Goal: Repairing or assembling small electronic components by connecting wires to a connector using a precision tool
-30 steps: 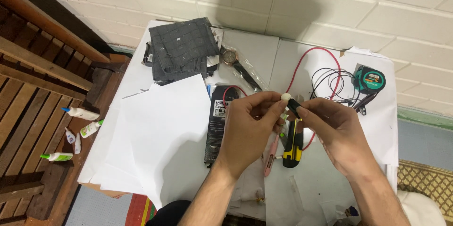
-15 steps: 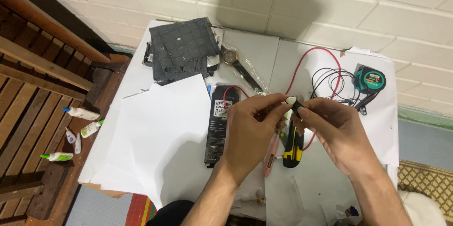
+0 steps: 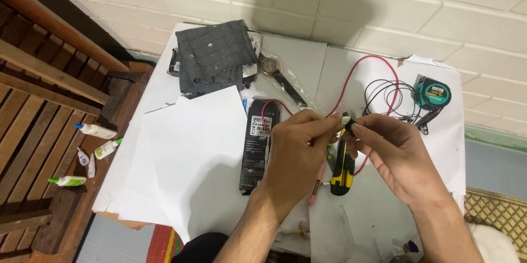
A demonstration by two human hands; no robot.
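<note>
My left hand (image 3: 299, 156) and my right hand (image 3: 392, 153) meet over the middle of a small white table (image 3: 384, 219). Together their fingertips pinch a small black-and-white plug-like part (image 3: 347, 120); most of it is hidden by the fingers. A red wire (image 3: 351, 79) loops from near the hands toward the back of the table. Under the hands lies a yellow-and-black utility knife (image 3: 342, 171). A black flat package (image 3: 259, 145) lies just left of my left hand.
White paper sheets (image 3: 186, 158) cover the table's left half. A dark grey folded cloth (image 3: 217, 57) and a wristwatch (image 3: 270, 66) lie at the back, a green tape measure (image 3: 432, 93) and black cable (image 3: 384, 95) at back right. Glue bottles (image 3: 93, 131) lie on wooden slats at left.
The two hands have stayed together over the table's middle, with only small finger movements on the little part. Nothing else on the table has moved.
</note>
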